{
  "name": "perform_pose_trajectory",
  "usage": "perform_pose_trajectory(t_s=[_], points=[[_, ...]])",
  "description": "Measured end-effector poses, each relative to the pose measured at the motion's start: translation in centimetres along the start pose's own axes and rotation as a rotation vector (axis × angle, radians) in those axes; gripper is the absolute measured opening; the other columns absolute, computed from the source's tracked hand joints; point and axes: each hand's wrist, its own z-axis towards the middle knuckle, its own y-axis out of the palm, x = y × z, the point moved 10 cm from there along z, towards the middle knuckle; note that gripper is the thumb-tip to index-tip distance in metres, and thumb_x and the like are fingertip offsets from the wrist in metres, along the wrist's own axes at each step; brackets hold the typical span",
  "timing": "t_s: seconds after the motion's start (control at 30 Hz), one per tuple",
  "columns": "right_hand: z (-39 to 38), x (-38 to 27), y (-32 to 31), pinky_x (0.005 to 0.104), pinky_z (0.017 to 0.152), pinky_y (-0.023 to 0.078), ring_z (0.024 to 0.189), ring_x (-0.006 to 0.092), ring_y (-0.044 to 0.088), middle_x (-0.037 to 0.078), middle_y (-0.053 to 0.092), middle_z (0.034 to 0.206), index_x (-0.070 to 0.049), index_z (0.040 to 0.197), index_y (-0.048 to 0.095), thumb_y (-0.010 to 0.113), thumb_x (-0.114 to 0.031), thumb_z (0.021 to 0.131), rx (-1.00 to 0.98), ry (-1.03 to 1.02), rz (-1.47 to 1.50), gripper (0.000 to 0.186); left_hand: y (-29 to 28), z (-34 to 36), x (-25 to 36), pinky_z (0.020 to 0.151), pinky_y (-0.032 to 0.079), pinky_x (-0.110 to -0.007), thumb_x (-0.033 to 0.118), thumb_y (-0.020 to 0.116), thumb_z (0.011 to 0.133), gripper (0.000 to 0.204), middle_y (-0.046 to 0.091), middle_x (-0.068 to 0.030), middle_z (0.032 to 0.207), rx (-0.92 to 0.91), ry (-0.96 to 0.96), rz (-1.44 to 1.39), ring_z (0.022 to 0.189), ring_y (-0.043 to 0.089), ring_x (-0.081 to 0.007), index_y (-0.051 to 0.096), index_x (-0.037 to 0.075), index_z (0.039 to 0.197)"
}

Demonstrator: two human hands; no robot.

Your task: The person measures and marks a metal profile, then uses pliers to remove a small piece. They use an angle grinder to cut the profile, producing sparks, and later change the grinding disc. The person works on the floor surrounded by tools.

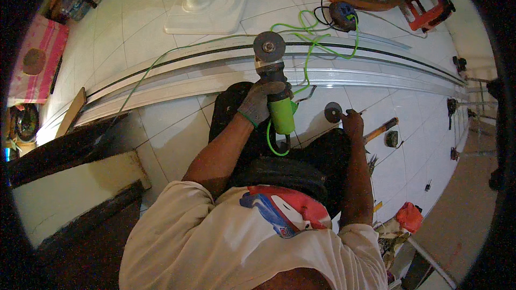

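Note:
My left hand, in a grey work glove, is wrapped round the body of a green and black angle grinder. The grinder stands nearly upright in front of me, its head away from me. A dark round disc is fitted on that head, with the central nut showing. At my right knee, my bare right hand pinches the edge of a second dark cutting disc, which has a small centre hole. A bright green cord trails from the grinder across the floor.
Long metal profiles lie across the tiles just beyond my knees. A hammer and a tape measure rest to my right. Farther off are a cord reel, a white stand base and a red-orange tool case.

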Motion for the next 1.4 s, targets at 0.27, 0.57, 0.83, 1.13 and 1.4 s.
perform_pose_trajectory(t_s=[0.27, 0.57, 0.83, 1.13, 1.4], points=[[-2.2, -2.4, -0.3, 0.054, 0.089, 0.056, 0.102, 0.0442, 0.072, 0.022, 0.075, 0.106, -0.005, 0.117, 0.072, 0.065, -0.036, 0.099, -0.142, 0.003, -0.012, 0.037, 0.2, 0.4, -0.1, 0.088, 0.063, -0.05, 0.016, 0.08, 0.084, 0.041, 0.072, -0.0134, 0.107, -0.037, 0.026, 0.0, 0.097, 0.073, -0.0315, 0.062, 0.004, 0.12], [-3.2, -6.1, -3.3, 0.0468, 0.093, 0.057, 0.104, 0.0403, 0.074, 0.023, 0.076, 0.108, 0.0, 0.114, 0.075, 0.071, -0.035, 0.096, -0.07, 0.075, 0.167, 0.039, 0.3, 0.2, -0.2, 0.088, 0.062, -0.048, 0.016, 0.081, 0.083, 0.041, 0.072, -0.0122, 0.105, -0.002, 0.005, -0.004, 0.095, 0.072, -0.0306, 0.063, 0.003, 0.118], [-6.6, -25.6, -2.9, 0.0461, 0.102, 0.055, 0.119, 0.0379, 0.069, 0.026, 0.07, 0.124, 0.003, 0.142, 0.05, 0.083, -0.037, 0.09, -0.428, -0.237, 0.766, 0.074, 1.0, -0.5, 1.0, 0.094, 0.059, -0.042, 0.018, 0.078, 0.089, 0.037, 0.071, -0.0082, 0.107, 0.084, 0.146, 0.284, 0.1, 0.07, -0.0247, 0.062, 0.004, 0.12], [-8.1, -27.3, -2.7, 0.038, 0.088, 0.058, 0.094, 0.0227, 0.071, 0.014, 0.071, 0.111, 0.002, 0.139, 0.05, 0.082, -0.019, 0.076, -0.76, -0.098, 1.358, 0.074, 6.3, -1.1, 2.4, 0.103, 0.056, -0.052, 0.065, 0.053, 0.099, 0.07, 0.071, -0.0186, 0.116, -0.131, 0.026, -0.292, 0.107, 0.071, -0.0359, 0.062, 0.003, 0.13], [-10.0, -25.4, -0.2, 0.0364, 0.091, 0.056, 0.096, 0.0237, 0.071, 0.012, 0.073, 0.111, 0.002, 0.133, 0.059, 0.079, -0.025, 0.073, -0.872, 0.032, 1.4, 0.069, 6.9, -0.1, 0.5, 0.099, 0.057, -0.059, 0.065, 0.054, 0.095, 0.075, 0.071, -0.0251, 0.112, -0.228, -0.224, -0.451, 0.102, 0.071, -0.0428, 0.062, -0.001, 0.13]])
